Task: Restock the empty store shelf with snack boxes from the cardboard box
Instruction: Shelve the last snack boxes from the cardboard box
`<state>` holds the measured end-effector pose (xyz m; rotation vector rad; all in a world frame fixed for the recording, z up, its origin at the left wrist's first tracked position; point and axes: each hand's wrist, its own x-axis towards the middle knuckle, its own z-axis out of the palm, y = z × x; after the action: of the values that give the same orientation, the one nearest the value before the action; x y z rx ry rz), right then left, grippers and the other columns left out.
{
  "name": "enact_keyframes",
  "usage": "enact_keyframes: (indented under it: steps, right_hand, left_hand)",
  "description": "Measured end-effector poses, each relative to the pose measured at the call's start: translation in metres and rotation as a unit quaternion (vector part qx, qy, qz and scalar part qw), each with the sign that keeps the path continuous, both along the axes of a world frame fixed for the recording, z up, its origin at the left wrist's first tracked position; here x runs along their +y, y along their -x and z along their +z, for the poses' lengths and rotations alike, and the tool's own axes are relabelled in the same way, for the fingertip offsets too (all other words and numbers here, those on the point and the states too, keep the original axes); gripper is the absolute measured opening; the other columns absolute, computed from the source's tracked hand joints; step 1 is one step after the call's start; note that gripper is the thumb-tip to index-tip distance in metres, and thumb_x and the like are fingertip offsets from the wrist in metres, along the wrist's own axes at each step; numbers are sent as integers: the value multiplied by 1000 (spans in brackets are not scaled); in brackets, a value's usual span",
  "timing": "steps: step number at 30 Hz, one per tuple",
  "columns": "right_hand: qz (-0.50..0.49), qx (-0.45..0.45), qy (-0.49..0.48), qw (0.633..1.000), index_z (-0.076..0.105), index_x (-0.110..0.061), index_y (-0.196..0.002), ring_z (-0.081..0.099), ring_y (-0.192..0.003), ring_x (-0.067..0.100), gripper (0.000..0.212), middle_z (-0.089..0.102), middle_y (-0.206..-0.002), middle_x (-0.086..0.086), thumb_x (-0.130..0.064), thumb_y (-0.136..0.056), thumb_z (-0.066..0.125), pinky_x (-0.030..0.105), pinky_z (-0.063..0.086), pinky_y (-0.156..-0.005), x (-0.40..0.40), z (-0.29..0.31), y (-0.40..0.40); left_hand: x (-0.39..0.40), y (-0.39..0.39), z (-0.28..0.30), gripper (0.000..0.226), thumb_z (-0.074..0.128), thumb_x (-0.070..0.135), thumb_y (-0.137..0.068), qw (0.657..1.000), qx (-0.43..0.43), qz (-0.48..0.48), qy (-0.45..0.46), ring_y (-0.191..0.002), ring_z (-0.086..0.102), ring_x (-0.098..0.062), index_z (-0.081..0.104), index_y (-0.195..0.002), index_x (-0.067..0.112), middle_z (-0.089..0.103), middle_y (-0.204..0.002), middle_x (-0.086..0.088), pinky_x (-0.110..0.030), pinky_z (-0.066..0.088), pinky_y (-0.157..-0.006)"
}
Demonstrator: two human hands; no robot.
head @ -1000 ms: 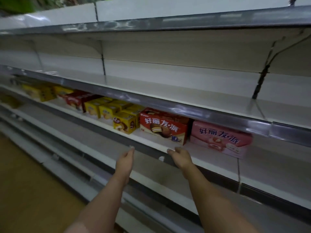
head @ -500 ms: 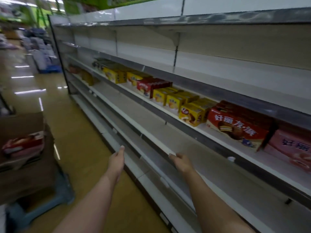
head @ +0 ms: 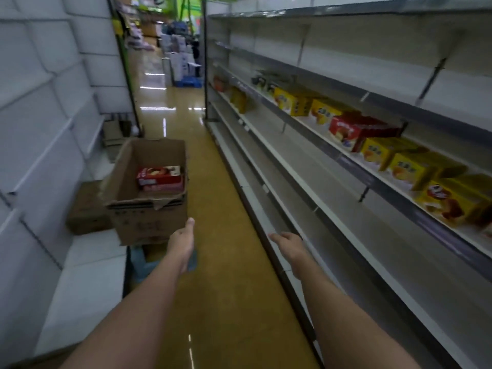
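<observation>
An open cardboard box (head: 149, 217) stands on a blue stool at the left of the aisle. Inside it lies a red snack box (head: 159, 174) on top of a pink one. My left hand (head: 183, 242) reaches out flat just in front of the box's near right corner and holds nothing. My right hand (head: 288, 245) hangs relaxed and empty over the low edge of the store shelf (head: 306, 182). Yellow snack boxes (head: 410, 166) and a red snack box (head: 348, 131) line the middle shelf on the right.
A closed brown carton (head: 86, 209) sits left of the open box on a white low shelf (head: 87, 275). The yellow aisle floor (head: 213, 262) runs ahead between the two shelf rows. Stacked goods stand at the far end of the aisle.
The view has swung left from the shelf to the aisle, bringing the cardboard box to the front. Both empty hands have moved away from the shelf edge toward the box.
</observation>
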<state>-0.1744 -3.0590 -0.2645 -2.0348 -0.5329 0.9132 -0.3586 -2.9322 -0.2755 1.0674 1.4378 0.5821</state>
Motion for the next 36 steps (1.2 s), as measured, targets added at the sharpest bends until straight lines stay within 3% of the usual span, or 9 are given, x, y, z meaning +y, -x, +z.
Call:
enact_keyframes:
  steps: [2,4,6,8,9,11,16,21,36]
  right_hand:
    - [12,3,-3,1000,32,-3,-145,36,-136,31,66,35,-150,14,-36,-94,56,40,32,-112,19,0,9]
    - [41,14,-10,999,31,-5,-147,39,-135,31,70,36,-150,13,-39,-92,58,44,34,-111,53,-4,24]
    - [71,21,-14,997,32,-7,-147,39,-135,30,70,37,-150,12,-41,-92,58,44,35,-111,86,-7,36]
    - [108,30,-14,994,30,-9,-148,35,-137,29,68,33,-152,9,-40,-93,56,39,33,-111,115,-7,48]
    - [123,34,-11,992,29,-10,-148,33,-138,28,68,30,-153,8,-39,-93,56,38,31,-110,127,-9,51]
    - [153,36,-13,988,26,-12,-149,30,-140,28,69,27,-155,8,-39,-93,56,38,30,-111,159,-13,55]
    - [215,34,-14,976,21,-12,-151,27,-142,28,72,22,-157,7,-38,-93,57,38,31,-110,238,-16,55]
    - [271,18,-16,962,23,-12,-150,35,-137,25,69,32,-152,7,-32,-93,58,30,36,-104,320,-12,48]
    - [299,-26,52,952,22,-23,-150,31,-140,27,74,28,-154,6,-29,-89,63,45,35,-111,512,-51,35]
  left_hand:
    - [9,11,3,47,32,52,-99,1000,1,18,-2,-58,26,-15,26,-64,22,27,-68,1,-35,24,-58]
    - [25,27,1,47,32,51,-99,999,2,39,-7,-63,33,-16,29,-64,20,32,-72,1,-37,30,-70]
    - [44,42,-4,45,32,50,-100,999,-7,51,-8,-91,49,-25,43,-71,17,47,-95,-3,-40,34,-86]
    - [62,54,-12,49,34,51,-99,998,-6,62,-11,-120,46,-32,59,-107,9,51,-126,-9,-43,36,-97]
    - [69,58,-16,54,34,51,-99,998,2,65,-19,-125,44,-34,54,-125,8,49,-135,-13,-42,36,-99]
    - [92,65,-26,58,35,52,-98,997,28,66,-38,-126,44,-34,48,-135,9,48,-139,-13,-41,37,-98]
    - [149,68,-33,57,38,55,-96,993,62,79,-65,-122,49,-31,52,-132,13,54,-134,-10,-42,40,-103]
    - [222,58,-24,53,39,53,-96,991,76,79,-74,-120,50,-29,53,-130,15,55,-131,-9,-42,41,-103]
    - [406,38,-66,51,51,38,-95,990,125,43,-45,-125,47,-25,41,-140,16,50,-138,-5,-45,41,-105]
